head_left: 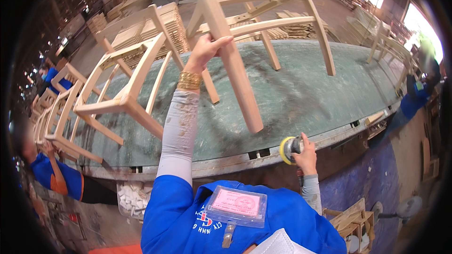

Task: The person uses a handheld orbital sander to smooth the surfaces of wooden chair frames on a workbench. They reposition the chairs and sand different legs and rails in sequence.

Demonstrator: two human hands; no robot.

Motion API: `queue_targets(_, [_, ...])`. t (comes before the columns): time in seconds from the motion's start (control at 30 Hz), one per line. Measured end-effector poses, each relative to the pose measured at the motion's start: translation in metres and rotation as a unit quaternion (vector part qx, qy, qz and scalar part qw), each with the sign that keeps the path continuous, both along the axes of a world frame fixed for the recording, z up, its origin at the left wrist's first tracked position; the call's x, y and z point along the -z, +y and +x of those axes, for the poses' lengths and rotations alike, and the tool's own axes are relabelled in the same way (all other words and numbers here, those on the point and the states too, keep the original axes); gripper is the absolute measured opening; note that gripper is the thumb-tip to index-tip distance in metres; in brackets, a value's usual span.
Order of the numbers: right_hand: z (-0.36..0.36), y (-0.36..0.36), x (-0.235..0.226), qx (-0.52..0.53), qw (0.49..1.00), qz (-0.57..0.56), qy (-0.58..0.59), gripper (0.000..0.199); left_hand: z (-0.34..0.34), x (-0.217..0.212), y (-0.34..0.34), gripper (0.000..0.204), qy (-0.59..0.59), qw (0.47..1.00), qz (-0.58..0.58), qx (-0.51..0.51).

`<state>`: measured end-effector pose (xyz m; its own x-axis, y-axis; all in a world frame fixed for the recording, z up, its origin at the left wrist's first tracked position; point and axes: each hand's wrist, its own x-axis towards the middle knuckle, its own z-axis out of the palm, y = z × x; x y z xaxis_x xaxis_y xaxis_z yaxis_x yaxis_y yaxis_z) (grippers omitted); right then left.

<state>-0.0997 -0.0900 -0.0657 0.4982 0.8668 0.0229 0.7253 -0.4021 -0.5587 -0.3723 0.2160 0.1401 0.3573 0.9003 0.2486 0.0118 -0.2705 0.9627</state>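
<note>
A pale wooden chair frame (240, 73) stands on the green-topped bench (287, 103), one leg reaching toward me. Around the upper part of that leg, near the rail joint, my left hand (205, 52) is closed, the thumb lying over the wood. Low at the bench's front edge, my right hand (306, 156) grips a handheld sander (291, 149) with a round yellow pad. The pad faces left and is apart from the chair. To the left of my left arm stands another bare wooden chair frame (127, 84).
More chair frames (61, 108) line the bench's left end, where a co-worker in blue (56, 174) handles one. Another co-worker (416, 94) is at the right end. A bin of white pieces (135, 199) sits below the edge. Stacked wood (165, 28) lies beyond the bench.
</note>
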Motion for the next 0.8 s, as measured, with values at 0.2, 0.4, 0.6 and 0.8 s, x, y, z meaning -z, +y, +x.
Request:
queue_targets(0.2, [0.003, 0.039, 0.038, -0.061, 0.998, 0.009, 0.032, 0.082, 0.006, 0.006, 0.002, 0.05, 0.0, 1.0, -0.007, 0.011])
queue_targets(0.4, [0.027, 0.103, 0.062, -0.151, 0.988, 0.01, 0.02, 0.074, 0.015, 0.004, -0.012, 0.051, 0.007, 0.999, -0.032, -0.003])
queue_targets(0.6, [0.069, 0.157, 0.09, -0.211, 0.976, 0.058, -0.002, 0.064, 0.02, 0.003, -0.021, 0.051, -0.011, 0.997, -0.067, -0.043])
queue_targets(0.8, [0.109, 0.183, 0.117, -0.22, 0.974, 0.042, -0.02, 0.061, 0.027, -0.004, -0.028, 0.048, 0.001, 0.994, -0.092, -0.058])
